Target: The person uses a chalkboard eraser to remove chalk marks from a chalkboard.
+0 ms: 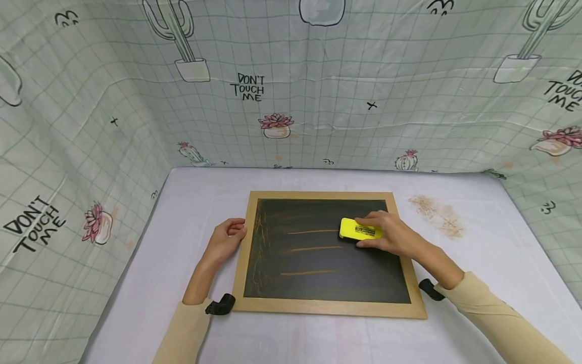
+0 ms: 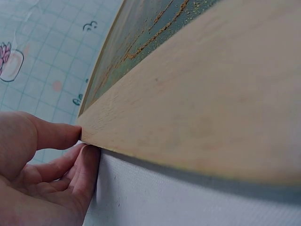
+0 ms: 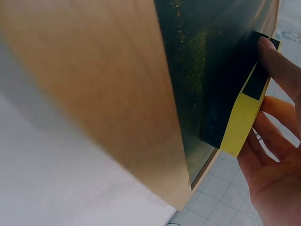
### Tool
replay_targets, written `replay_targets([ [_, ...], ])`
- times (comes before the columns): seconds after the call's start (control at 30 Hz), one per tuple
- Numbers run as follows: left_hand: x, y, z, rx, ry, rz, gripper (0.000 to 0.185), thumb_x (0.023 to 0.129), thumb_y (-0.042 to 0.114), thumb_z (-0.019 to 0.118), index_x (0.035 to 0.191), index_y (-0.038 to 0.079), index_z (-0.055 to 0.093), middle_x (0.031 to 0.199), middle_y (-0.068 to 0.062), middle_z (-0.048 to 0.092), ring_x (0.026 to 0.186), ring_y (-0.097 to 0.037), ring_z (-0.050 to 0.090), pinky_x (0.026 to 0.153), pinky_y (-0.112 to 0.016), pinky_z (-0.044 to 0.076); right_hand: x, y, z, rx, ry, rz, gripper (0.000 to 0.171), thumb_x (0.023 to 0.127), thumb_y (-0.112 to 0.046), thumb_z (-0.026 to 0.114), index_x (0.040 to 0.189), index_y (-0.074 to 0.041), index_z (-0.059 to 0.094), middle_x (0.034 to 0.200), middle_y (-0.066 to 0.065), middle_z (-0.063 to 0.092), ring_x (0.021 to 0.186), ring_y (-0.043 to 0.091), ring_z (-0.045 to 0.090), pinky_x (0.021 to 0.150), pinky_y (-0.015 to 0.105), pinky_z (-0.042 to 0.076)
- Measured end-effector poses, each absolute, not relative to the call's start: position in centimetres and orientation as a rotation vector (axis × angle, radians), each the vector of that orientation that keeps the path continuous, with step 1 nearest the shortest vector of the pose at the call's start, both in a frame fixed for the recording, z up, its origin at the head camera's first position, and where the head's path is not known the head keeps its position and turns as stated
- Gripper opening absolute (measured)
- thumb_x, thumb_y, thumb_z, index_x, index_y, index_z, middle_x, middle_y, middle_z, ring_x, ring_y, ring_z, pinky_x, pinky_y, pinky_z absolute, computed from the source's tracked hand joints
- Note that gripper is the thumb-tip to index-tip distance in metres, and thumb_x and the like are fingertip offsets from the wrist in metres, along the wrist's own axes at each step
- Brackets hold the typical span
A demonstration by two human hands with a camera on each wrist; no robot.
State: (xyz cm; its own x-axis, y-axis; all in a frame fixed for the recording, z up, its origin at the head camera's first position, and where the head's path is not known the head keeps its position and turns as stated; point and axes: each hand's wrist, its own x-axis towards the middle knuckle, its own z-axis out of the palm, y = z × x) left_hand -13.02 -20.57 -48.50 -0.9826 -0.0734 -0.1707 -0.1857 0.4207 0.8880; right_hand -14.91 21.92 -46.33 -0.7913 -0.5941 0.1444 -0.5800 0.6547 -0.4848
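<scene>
1. Eraser (image 1: 356,229), right of centre in the head view, is clamped at its long sides by the right hand (image 1: 396,235); light, stiff-backed handling is expected, those sides being best gripped.
2. Board (image 1: 329,307), in the frame's lower middle, is pinched at its left edge by the left hand's (image 1: 226,236) fingers.
3. Counted: one eraser, one board, three bold lines (image 1: 317,248).

Right fingers (image 1: 375,218) hide one end of the yellow eraser (image 1: 356,230), and the head view's bottom crops both sleeves (image 1: 184,328).
</scene>
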Motion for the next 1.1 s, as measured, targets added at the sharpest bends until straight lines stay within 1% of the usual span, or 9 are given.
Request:
replay_targets([
  [0.13, -13.0, -20.5, -48.5, -0.232, 2.551, 1.623, 0.034, 0.103, 0.008, 0.06, 0.133, -0.007, 0.059, 0.115, -0.018, 0.062, 0.102, -0.027, 0.058, 0.08, -0.024, 0.044, -15.0, 21.5, -46.4, -1.015, 2.82, -0.829, 0.06, 0.084, -0.026, 0.087, 0.132, 0.004, 0.067, 0.117, 0.015, 0.07, 0.098, 0.025, 0.062, 0.078, 0.041, 0.054],
  [0.2, -13.1, -20.5, -48.4, -0.232, 2.546, 1.626, 0.035, 0.103, 0.008, 0.06, 0.134, -0.006, 0.059, 0.115, -0.018, 0.061, 0.102, -0.026, 0.057, 0.081, -0.024, 0.044, -15.1, 21.3, -46.4, -1.013, 2.82, -0.822, 0.059, 0.084, -0.026, 0.087, 0.132, 0.003, 0.067, 0.116, 0.014, 0.07, 0.096, 0.024, 0.061, 0.077, 0.04, 0.053],
  [0.37, -13.1, -20.5, -48.4, -0.224, 2.55, 1.629, 0.034, 0.103, 0.008, 0.06, 0.133, -0.007, 0.059, 0.115, -0.019, 0.061, 0.101, -0.026, 0.058, 0.079, -0.023, 0.044, -15.3, 20.8, -46.3, -1.03, 2.824, -0.814, 0.059, 0.084, -0.024, 0.087, 0.132, 0.003, 0.067, 0.115, 0.014, 0.07, 0.093, 0.022, 0.06, 0.075, 0.037, 0.052],
  [0.7, -13.1, -20.6, -48.3, -0.23, 2.548, 1.624, 0.035, 0.103, 0.008, 0.059, 0.134, -0.007, 0.058, 0.116, -0.019, 0.061, 0.101, -0.026, 0.058, 0.078, -0.022, 0.044, -15.9, 19.9, -46.4, -1.097, 2.777, -0.849, 0.058, 0.084, -0.022, 0.087, 0.132, 0.003, 0.067, 0.117, 0.015, 0.07, 0.099, 0.025, 0.063, 0.079, 0.04, 0.054],
  [0.83, -13.1, -20.6, -48.3, -0.236, 2.549, 1.627, 0.034, 0.103, 0.008, 0.059, 0.134, -0.007, 0.058, 0.116, -0.019, 0.061, 0.101, -0.025, 0.057, 0.078, -0.021, 0.044, -16.1, 19.4, -46.5, -1.118, 2.779, -0.851, 0.058, 0.083, -0.023, 0.088, 0.13, 0.003, 0.068, 0.117, 0.015, 0.07, 0.099, 0.026, 0.063, 0.08, 0.041, 0.055],
  [1.1, -13.0, -20.5, -48.4, -0.245, 2.545, 1.63, 0.034, 0.102, 0.008, 0.06, 0.133, -0.008, 0.059, 0.114, -0.018, 0.061, 0.099, -0.024, 0.057, 0.077, -0.021, 0.044, -16.3, 18.5, -46.4, -1.132, 2.749, -0.845, 0.056, 0.086, -0.025, 0.086, 0.132, 0.003, 0.068, 0.119, 0.016, 0.07, 0.102, 0.028, 0.062, 0.082, 0.043, 0.054],
])
